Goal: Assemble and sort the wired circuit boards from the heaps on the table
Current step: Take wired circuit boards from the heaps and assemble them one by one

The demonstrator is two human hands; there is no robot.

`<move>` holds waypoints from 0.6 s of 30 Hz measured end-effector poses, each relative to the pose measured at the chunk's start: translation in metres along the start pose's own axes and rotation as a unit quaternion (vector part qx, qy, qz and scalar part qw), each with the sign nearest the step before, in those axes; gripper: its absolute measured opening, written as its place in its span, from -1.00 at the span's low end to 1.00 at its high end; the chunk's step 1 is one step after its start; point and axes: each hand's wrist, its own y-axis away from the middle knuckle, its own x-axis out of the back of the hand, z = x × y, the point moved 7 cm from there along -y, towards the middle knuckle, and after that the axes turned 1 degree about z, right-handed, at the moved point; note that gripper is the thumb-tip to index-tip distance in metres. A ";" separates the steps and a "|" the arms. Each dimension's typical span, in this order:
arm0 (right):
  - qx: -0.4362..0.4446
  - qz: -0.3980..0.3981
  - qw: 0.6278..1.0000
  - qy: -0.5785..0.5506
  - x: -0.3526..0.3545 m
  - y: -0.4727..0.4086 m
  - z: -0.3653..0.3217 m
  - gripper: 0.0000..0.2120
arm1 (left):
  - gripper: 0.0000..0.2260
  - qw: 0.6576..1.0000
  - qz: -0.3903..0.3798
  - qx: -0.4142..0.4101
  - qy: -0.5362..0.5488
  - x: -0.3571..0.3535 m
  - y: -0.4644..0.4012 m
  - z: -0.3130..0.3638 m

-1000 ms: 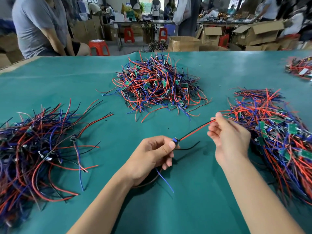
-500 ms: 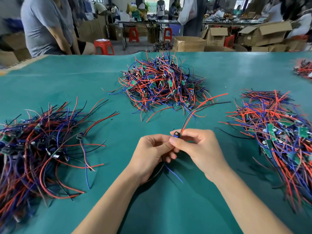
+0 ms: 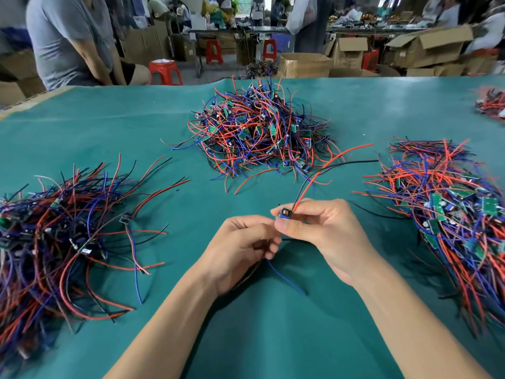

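Your 2 hands meet above the middle of the green tabletop [image 3: 382, 110]. Your right hand [image 3: 325, 236] pinches a small wired circuit board [image 3: 285, 214]; its red wire [image 3: 328, 170] and black wire [image 3: 347, 163] rise toward the far edge. Your left hand [image 3: 240, 247] curls around the trailing wires, a blue wire [image 3: 287, 279] hanging below. 3 heaps lie left [image 3: 54, 236], centre [image 3: 259, 132] and right [image 3: 451, 209].

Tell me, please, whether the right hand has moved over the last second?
Yes. The right hand has come in leftward, away from the right-side heap, and now meets the left hand at the small circuit board.
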 end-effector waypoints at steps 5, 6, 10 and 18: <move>-0.013 0.008 0.997 -0.077 0.000 0.001 -0.001 -0.71 | -0.92 0.999 -0.030 0.007 -0.019 -0.001 0.000 -0.001; -0.019 0.026 0.996 -0.083 0.002 0.000 0.000 -0.69 | -0.92 0.999 -0.032 0.012 -0.028 -0.001 0.000 -0.002; -0.060 0.091 0.984 -0.142 0.016 -0.001 0.003 -0.74 | -0.87 0.996 -0.053 0.020 -0.071 -0.005 0.001 -0.004; -0.095 0.165 0.957 -0.220 0.037 -0.002 0.006 -0.72 | -0.88 0.985 -0.082 0.014 -0.151 -0.011 0.004 -0.002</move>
